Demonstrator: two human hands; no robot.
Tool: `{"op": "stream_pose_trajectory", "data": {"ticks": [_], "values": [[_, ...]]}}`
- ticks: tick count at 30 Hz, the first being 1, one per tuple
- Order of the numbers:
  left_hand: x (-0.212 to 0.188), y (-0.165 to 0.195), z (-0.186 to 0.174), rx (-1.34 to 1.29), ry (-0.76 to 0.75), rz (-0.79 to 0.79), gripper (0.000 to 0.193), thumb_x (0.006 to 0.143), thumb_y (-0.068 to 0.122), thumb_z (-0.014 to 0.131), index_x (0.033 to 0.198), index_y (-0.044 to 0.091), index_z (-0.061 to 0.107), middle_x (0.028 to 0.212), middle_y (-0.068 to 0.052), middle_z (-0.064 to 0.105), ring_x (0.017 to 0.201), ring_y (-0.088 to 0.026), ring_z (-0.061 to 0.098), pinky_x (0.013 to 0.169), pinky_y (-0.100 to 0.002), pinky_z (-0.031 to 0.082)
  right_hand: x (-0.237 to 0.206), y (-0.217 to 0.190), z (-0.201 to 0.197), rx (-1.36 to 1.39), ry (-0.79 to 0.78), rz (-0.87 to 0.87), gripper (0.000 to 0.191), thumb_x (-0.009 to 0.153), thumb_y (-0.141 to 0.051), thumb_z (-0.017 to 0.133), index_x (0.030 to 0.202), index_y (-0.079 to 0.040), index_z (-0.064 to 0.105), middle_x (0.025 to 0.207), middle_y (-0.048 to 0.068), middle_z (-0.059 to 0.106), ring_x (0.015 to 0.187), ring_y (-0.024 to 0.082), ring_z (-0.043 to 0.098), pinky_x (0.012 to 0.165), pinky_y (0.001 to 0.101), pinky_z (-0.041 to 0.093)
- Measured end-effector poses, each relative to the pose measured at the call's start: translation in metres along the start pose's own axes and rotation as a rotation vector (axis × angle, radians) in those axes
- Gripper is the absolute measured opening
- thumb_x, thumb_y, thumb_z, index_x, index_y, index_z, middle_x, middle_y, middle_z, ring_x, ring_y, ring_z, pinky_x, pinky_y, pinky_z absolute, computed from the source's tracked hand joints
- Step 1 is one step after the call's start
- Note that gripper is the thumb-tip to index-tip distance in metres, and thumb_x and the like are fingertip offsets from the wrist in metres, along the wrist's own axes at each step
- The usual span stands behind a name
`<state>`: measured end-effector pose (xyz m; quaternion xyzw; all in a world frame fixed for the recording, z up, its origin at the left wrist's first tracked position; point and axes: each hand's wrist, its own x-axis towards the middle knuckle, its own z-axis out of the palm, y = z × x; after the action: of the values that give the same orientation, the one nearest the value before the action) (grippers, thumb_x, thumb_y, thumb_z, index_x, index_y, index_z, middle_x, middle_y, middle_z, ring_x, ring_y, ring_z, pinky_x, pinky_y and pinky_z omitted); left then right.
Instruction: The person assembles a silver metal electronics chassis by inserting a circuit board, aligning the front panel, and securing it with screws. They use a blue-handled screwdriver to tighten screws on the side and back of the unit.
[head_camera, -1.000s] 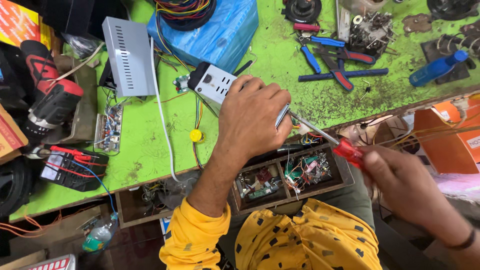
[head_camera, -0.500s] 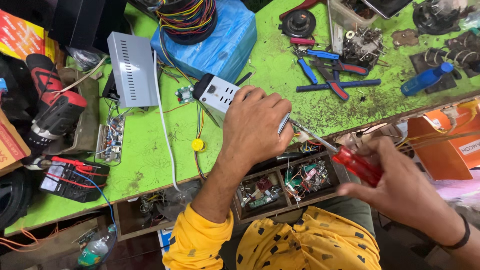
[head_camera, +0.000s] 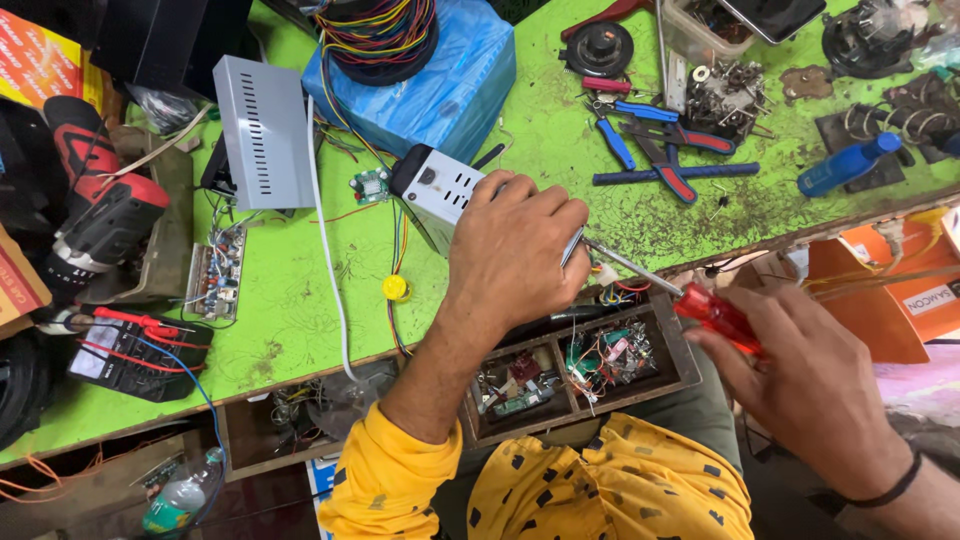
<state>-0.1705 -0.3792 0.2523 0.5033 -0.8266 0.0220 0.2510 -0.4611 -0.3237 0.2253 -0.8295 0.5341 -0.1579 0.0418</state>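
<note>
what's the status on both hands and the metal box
Left hand clamped over white metal box. Right hand grips red-handled screwdriver, tip at box. Nothing blocking.

Bench: a bright green worktop (head_camera: 300, 300), scuffed and stained dark; it runs across the whole view
Edge: worn wood along the front; an open wooden drawer (head_camera: 680, 365) juts out beneath it, split into compartments
Under the bench: dark shelf space (head_camera: 290, 420); shadowy floor below
Light: even and soft; no hard shadows on the green
</note>
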Motion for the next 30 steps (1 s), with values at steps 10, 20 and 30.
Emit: {"op": "stream_pose_trajectory", "data": {"ticks": [10, 20, 30], "values": [[-0.002, 0.001, 0.001, 0.004, 0.021, 0.014, 0.020, 0.078, 0.026, 0.069, 0.091, 0.010, 0.070, 0.091, -0.007, 0.069, 0.092, -0.029, 0.064, 0.101, -0.048, 0.044, 0.011, -0.018, -0.010, -0.023, 0.098, -0.135, 0.043, 0.088, -0.041, 0.071, 0.105, -0.002, 0.062, 0.083, 0.012, 0.063, 0.072, 0.029, 0.064, 0.061, 0.0388, 0.049], [-0.006, 0.007, 0.001, -0.004, 0.061, 0.005, 0.021, 0.078, 0.027, 0.072, 0.089, 0.010, 0.068, 0.089, -0.007, 0.067, 0.092, -0.030, 0.062, 0.101, -0.048, 0.044, 0.026, 0.060, 0.018, 1.115, -0.774, 0.328, 0.052, 0.117, -0.042, 0.043, 0.089, 0.000, 0.056, 0.064, 0.005, 0.043, 0.051, 0.017, 0.039, 0.045, 0.0354, 0.035], [-0.013, 0.019, 0.000, 0.010, 0.071, 0.028, 0.023, 0.081, 0.031, 0.072, 0.090, 0.009, 0.068, 0.091, -0.008, 0.069, 0.093, -0.030, 0.064, 0.100, -0.048, 0.044, 0.090, 0.008, 0.114, 0.200, -0.006, 0.023, 0.030, 0.096, -0.024, 0.069, 0.119, -0.005, 0.066, 0.098, 0.019, 0.067, 0.091, 0.037, 0.066, 0.082, 0.0487, 0.054]]}}
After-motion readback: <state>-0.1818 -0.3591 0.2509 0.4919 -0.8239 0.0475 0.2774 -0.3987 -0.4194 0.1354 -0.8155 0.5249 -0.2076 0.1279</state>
